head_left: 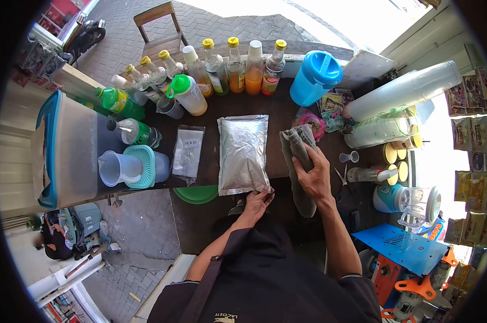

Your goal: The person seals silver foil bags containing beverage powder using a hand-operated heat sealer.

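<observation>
A puffy silver foil pouch lies flat on the dark table in front of me. My left hand pinches its lower right corner at the table's near edge. To the right of the pouch, my right hand grips a folded grey cloth, part of which hangs down over the table edge. Left of the pouch lies a clear packet of plastic bags with a printed label. A pink plastic packet rests just beyond the cloth.
Syrup bottles line the far edge, near a green-lidded bottle and a blue jug. At left stand a large lidded container and a measuring jug. Stacked cups, scissors and a blender are at right.
</observation>
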Tool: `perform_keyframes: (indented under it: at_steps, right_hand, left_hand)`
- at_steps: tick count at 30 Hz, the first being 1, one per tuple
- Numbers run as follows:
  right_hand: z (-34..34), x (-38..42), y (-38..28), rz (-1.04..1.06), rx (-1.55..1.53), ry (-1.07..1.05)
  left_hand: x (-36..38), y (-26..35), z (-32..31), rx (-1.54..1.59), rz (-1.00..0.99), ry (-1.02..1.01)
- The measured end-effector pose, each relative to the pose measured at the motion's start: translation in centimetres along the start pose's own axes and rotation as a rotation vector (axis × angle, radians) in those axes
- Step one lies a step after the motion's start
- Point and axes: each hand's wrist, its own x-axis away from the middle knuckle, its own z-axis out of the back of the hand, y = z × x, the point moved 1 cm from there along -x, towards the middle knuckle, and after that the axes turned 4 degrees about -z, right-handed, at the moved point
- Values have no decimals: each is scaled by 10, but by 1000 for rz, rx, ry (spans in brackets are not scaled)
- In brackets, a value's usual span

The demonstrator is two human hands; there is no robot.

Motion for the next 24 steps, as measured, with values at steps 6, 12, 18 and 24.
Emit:
perform_keyframes:
  at_steps: [6,12,18,24]
  right_hand:
    - [-52,29,34,48,189,-369]
    - [-29,23,69,-135,327,-342]
    - [-68,27,83,-222,586,-1063]
    - [-38,-43,73,-295,-40,-486]
  left_hand:
    - [-11,-2,13,-521,-270,149]
    - [12,4,3,-556,-173,232]
    - [14,2,9,-565,-87,279]
    - [17,13,18,-712,-103,123]
